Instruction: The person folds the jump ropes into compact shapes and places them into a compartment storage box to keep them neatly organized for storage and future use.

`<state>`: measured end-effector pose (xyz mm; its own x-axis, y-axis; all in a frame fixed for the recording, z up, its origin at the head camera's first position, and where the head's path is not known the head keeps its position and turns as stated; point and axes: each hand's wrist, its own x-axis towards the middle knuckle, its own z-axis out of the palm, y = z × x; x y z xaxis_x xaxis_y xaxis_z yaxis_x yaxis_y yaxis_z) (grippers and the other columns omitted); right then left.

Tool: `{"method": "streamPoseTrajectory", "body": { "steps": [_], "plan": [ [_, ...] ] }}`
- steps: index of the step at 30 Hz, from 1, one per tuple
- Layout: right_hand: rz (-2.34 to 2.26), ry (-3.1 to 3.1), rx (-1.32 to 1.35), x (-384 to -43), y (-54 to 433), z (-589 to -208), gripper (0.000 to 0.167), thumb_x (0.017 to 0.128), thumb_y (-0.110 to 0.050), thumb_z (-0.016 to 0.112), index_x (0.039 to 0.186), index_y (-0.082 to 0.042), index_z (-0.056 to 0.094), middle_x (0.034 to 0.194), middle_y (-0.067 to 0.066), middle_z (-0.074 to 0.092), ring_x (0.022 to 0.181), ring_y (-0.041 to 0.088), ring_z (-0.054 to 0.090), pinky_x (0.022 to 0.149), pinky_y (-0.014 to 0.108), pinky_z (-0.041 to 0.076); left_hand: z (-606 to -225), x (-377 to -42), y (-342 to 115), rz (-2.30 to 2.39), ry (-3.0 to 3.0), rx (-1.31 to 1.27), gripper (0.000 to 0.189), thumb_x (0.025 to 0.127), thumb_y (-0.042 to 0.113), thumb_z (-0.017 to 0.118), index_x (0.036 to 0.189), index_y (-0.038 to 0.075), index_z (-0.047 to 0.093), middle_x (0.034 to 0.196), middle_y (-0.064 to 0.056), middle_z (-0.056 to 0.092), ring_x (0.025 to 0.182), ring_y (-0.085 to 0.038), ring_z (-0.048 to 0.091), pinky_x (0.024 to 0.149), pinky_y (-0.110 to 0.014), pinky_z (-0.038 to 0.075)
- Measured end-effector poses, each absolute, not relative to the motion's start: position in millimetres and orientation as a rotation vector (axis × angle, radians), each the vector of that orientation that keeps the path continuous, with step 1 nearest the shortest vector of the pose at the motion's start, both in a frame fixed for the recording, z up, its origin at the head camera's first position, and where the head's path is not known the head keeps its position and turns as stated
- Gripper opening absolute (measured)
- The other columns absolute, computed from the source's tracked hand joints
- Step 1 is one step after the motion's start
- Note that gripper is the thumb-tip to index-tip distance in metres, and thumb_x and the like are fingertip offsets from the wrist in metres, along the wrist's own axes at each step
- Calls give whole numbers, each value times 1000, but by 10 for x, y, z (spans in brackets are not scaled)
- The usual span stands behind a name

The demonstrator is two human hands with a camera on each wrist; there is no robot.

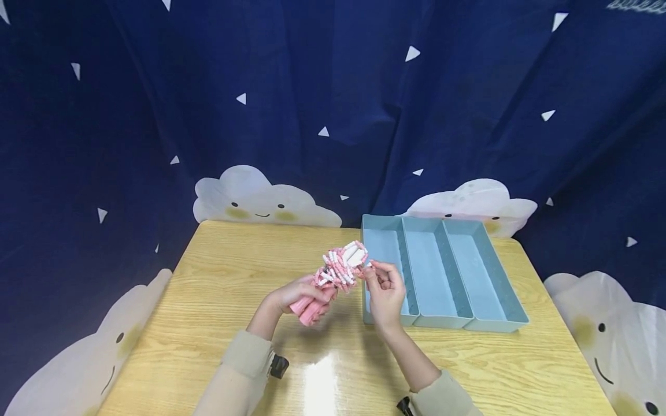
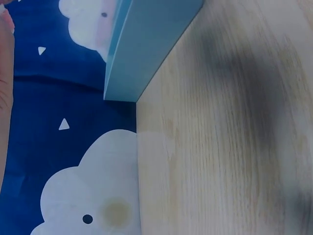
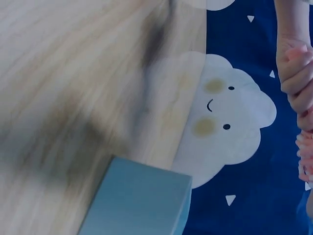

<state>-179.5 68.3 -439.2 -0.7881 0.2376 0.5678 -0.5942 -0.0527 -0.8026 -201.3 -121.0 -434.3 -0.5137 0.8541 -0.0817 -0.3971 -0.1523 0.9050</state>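
Note:
A bundled beaded jump rope [image 1: 340, 270], with pink and white segments and two pink handles [image 1: 310, 307], is held up over the middle of the table. My left hand [image 1: 295, 292] grips it around the handles, fingers curled underneath. At the bundle's right side my right hand [image 1: 386, 293] pinches a piece of the beaded cord between thumb and fingertips. In the right wrist view, the left hand [image 3: 299, 81] and part of the rope [image 3: 305, 154] show at the right edge. The left wrist view catches only a strip of hand at its left edge.
A blue tray [image 1: 404, 316] with three long compartments stands on the right half of the wooden table [image 1: 229, 271], its near left side close behind my right hand. A dark blue curtain [image 1: 291, 69] with clouds and white triangles hangs around the table's edges.

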Motion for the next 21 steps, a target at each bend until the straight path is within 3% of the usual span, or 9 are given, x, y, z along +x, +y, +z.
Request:
{"method": "streamPoseTrajectory", "body": {
  "steps": [4, 7, 13, 17, 21],
  "plan": [
    [1734, -1813, 479, -1748, 700, -4267, 12, 78, 21, 53, 90, 19, 55, 73, 27, 58, 63, -1, 54, 49, 14, 44, -4333, -2009, -1217, 1819, 1210, 575, 14, 85, -3, 35, 91, 4, 45, 62, -3, 49, 49, -11, 49, 46, -20, 44],
    [1678, -1929, 524, -1712, 719, -4217, 12, 81, 18, 51, 93, 19, 53, 69, 23, 55, 58, -1, 46, 46, 14, 41, -4323, -2011, -1225, 1815, 1209, 566, 13, 86, -2, 34, 91, 4, 45, 62, -3, 49, 49, -11, 49, 47, -21, 43],
    [1737, -2115, 660, -1748, 802, -4174, 35, 86, 15, 47, 120, 14, 37, 65, 12, 54, 50, 4, 35, 41, 21, 32, -4315, -2020, -1257, 1792, 1262, 579, 12, 85, -3, 36, 91, 4, 44, 63, -4, 50, 50, -12, 49, 47, -21, 44],
    [1782, -2200, 711, -1799, 891, -4129, 36, 86, 13, 48, 121, 11, 40, 67, 20, 58, 51, 3, 37, 42, 21, 32, -4319, -2023, -1275, 1756, 1283, 635, 10, 84, -2, 38, 91, 3, 42, 62, -4, 49, 49, -12, 50, 44, -21, 45],
    [1725, -2259, 757, -1820, 951, -4089, 32, 86, 11, 51, 117, 10, 43, 69, 22, 60, 58, 2, 46, 49, 20, 40, -4302, -2017, -1275, 1740, 1287, 667, 13, 83, -2, 39, 94, 2, 43, 61, -3, 50, 48, -11, 50, 43, -21, 44]
  ]
}}
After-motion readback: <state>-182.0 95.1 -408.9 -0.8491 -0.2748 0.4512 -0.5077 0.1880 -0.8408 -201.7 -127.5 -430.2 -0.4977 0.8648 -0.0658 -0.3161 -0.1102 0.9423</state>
